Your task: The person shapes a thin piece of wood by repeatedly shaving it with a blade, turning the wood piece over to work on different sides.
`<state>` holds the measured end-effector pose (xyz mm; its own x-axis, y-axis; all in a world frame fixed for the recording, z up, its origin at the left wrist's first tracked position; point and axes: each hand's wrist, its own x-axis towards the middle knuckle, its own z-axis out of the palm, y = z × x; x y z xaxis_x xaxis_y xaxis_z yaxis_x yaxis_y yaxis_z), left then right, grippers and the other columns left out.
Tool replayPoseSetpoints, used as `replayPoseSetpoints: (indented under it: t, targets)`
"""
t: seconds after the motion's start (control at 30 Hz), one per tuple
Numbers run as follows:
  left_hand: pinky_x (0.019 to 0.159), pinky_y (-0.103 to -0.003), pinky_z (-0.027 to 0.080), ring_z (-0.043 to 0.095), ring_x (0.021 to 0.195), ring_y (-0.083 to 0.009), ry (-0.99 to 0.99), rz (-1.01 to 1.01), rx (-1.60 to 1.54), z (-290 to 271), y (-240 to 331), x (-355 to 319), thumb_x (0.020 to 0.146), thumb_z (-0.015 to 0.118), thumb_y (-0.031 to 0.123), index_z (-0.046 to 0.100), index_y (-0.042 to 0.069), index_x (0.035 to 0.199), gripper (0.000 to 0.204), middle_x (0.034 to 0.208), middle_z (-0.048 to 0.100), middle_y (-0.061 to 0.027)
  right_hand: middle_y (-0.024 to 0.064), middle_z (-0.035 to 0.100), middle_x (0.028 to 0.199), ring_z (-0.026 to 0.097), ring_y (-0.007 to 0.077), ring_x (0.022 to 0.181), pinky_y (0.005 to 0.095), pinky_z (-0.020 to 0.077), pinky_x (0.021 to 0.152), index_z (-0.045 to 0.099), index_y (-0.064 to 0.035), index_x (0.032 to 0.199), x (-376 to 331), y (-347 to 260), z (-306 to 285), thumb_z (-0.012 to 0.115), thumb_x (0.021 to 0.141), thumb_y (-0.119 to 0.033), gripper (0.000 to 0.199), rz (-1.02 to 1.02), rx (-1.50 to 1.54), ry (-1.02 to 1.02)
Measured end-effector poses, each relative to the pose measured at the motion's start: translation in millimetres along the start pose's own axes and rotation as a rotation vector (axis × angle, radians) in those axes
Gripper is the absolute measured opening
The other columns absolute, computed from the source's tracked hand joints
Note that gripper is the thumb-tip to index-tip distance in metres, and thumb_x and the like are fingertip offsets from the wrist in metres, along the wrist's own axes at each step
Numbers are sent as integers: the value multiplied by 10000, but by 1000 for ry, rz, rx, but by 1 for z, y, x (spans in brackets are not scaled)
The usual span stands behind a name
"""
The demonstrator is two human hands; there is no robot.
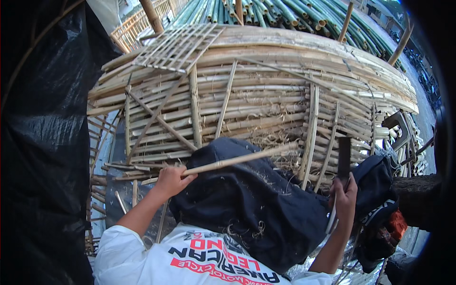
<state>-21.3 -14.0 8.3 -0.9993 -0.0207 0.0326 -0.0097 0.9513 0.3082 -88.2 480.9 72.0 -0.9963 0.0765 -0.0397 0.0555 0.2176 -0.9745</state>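
Note:
My left hand (172, 182) is closed around one end of a pale bamboo strip (237, 160). The strip slants up to the right across the dark cloth (251, 194) over my lap, its far end near the bamboo slats. On the right, my right hand (344, 192) grips a knife, its broad dark blade (344, 154) pointing upward and apart from the strip. A pale curved piece (331, 218) shows below that hand; whether it belongs to the knife's handle I cannot tell. Thin curled shavings (259, 229) lie on the cloth.
Ahead stands a rack of bamboo slats (256, 111) with loose strips leaning on it. A small lattice panel (178, 47) rests on top at the left. Green bamboo poles (285, 12) are piled behind. Black sheeting (45, 133) hangs at left; a log (418, 190) lies at right.

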Motion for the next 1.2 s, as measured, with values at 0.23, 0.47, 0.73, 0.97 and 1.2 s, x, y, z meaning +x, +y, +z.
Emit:
replayPoseSetpoints:
  t: [0.23,0.47,0.73,0.97,1.2]
  targets:
    - [571,-521,468,617,660,-439,-169,-42,-115,37,8,-29,1001,496,441,540,53,853,417,648,608,-205,3,551,648,492,62,471,216,380,424,553,-26,1059,-12,36,99,559,1003,-175,159,115,166,-265]
    - [566,-510,469,624,673,-432,-168,65,-188,61,1,-21,979,556,414,519,51,873,380,646,604,-203,129,608,644,597,260,512,388,464,513,539,6,1013,20,61,179,601,971,-187,206,-102,-147,-38]
    - [563,-481,468,613,666,-423,-227,46,-241,54,-13,-11,938,618,436,516,54,806,417,646,595,-196,227,607,661,632,451,672,505,472,576,516,-17,1002,-44,84,233,629,944,-200,224,-46,-272,-396]
    - [556,-464,442,587,661,-449,-371,-3,-429,49,-14,1,961,598,407,559,18,812,418,655,573,-233,31,559,576,536,99,517,299,414,486,550,-21,954,-7,93,191,592,979,-166,154,150,-27,-3]
    - [547,-445,449,588,652,-458,-342,-26,-452,52,-10,7,963,595,392,579,-13,781,444,641,566,-251,233,590,641,625,466,667,469,470,549,514,6,998,-21,78,209,622,950,-184,224,5,-382,-133]
